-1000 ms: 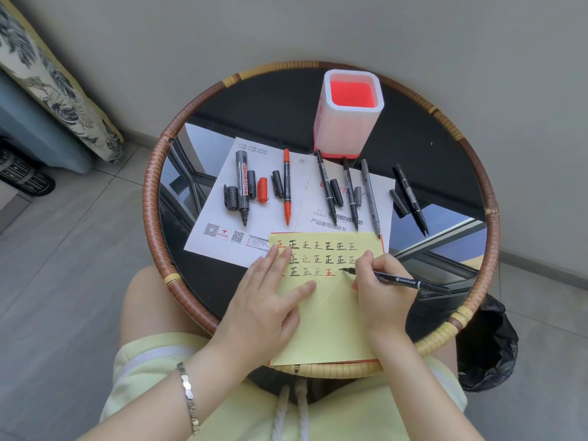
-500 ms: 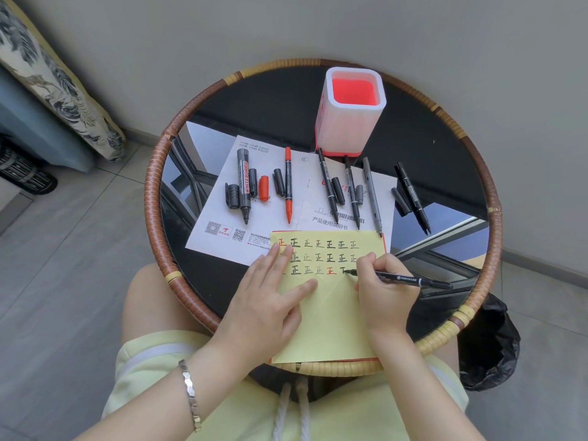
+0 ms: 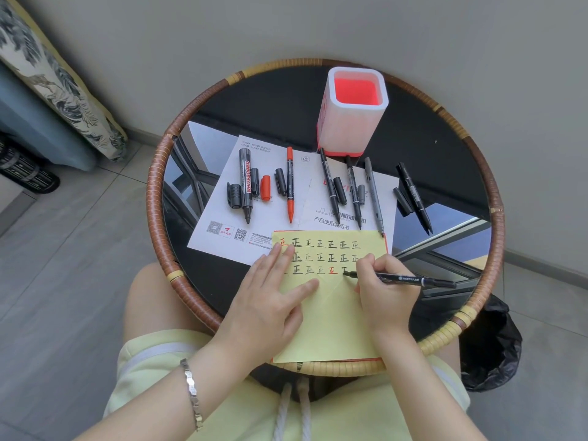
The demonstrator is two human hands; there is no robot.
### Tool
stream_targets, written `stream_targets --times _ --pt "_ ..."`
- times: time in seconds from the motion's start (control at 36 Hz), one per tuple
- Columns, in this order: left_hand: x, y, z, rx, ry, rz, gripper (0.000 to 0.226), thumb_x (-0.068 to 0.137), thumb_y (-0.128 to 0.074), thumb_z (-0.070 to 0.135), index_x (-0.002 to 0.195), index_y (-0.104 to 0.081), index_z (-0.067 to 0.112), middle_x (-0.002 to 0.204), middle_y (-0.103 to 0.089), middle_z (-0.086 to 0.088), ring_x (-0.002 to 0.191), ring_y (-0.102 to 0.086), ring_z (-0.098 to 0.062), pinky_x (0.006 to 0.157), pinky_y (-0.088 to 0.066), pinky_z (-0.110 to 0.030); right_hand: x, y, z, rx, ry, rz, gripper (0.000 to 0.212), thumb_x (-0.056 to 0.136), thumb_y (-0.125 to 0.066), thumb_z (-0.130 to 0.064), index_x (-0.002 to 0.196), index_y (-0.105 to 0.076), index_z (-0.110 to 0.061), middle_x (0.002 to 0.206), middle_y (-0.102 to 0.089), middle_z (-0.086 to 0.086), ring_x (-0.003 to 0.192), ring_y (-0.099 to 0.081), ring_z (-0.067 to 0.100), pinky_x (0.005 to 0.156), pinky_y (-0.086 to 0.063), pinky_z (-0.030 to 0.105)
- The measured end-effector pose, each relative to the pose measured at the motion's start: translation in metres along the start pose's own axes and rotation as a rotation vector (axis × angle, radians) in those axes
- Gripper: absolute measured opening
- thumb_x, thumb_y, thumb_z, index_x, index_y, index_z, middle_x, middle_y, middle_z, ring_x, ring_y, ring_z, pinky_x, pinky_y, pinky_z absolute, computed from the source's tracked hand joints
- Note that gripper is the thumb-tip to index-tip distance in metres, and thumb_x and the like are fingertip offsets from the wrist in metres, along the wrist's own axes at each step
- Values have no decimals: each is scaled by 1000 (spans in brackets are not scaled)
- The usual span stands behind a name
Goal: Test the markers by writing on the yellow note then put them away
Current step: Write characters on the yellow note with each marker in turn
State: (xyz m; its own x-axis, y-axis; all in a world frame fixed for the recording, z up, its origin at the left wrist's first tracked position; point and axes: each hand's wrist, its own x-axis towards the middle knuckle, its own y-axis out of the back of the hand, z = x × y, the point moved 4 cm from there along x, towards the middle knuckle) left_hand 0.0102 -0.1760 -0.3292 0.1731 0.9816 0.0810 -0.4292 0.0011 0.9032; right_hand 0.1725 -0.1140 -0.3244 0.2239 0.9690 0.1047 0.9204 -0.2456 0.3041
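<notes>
1 head-worn wide-angle camera looks steeply down and forward, close over the round table [image 3: 445,148] and the wearer's lap [image 3: 350,415].

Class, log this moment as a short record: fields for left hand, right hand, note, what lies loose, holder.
left hand: flat on the yellow note, fingers straight
right hand: grips a black marker, tip on the note's third row
note: rows of characters, mostly black, some red
lying loose: whiteboard marker, red marker and four more, all uncapped, beyond the note
holder: upright at the back, no marker seen inside
</notes>
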Motion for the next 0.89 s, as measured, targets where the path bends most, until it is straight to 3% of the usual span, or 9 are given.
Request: stream_targets --times 0.25,0.31,0.39,0.47,0.56,0.69,0.89 --pt "-1 0 -1 7 10 -13 38 79 -44 26 110 -66 26 135 -48 -24 128 -42 -39 108 -22 -40 0 4 3 -26 35 100 40 71 -49 -26 45 -36 2 40 -39 21 41 -34 21 47 -30 24" --pt "0 0 -1 9 11 -15 38 79 -44 26 110 -66 26 135 -48 -24 128 -42 -39 108 -22 -40 1 5 4 -35 35 122 37 72 -50 -20 44 -37 1 39 -34 9 41 -31 11 47 -29 21" --pt "-1 -1 -1 16 14 -21 38 80 -43 27 110 -66 27 135 -48 -23 128 -42 -39 108 -22 -40 0 4 3 -43 39 121 33 73 -51 -11 44 -37 -9 39 -31 -1 42 -32 10 46 -26 16" --pt "-1 -1 -1 21 13 -21 38 80 -43 27 110 -66 27 135 -48 -23 128 -42 -39 108 -21 -40 0 5 4 -21 2 133 34 74 -51 -12 44 -38 -1 40 -38 13 42 -33 10 48 -30 20" --pt "-1 -1 -2 16 11 -13 38 80 -43 27 110 -66 27 135 -48 -23 128 -41 -38 109 -22 -40 0 7 2 4 -17 144 36 78 -53 -12 50 -42 8 46 -45 24 44 -38 12 49 -33 15" --pt "-2 1 -3 -6 31 20 37 81 -43 25 107 -69 27 126 -54 -22 126 -44 -36 108 -30 -42 3 9 -5 53 -65 165 30 86 -59 -9 60 -47 -14 55 -47 -3 50 -49 -2 52 -37 7" --pt "3 14 -4 33 46 -23 37 77 -41 29 102 -68 31 114 -59 -15 109 -57 -34 93 -44 -42 14 12 -18 104 -178 7 20 82 -65 -26 74 -56 -10 67 -55 4 56 -50 6 54 -42 14"
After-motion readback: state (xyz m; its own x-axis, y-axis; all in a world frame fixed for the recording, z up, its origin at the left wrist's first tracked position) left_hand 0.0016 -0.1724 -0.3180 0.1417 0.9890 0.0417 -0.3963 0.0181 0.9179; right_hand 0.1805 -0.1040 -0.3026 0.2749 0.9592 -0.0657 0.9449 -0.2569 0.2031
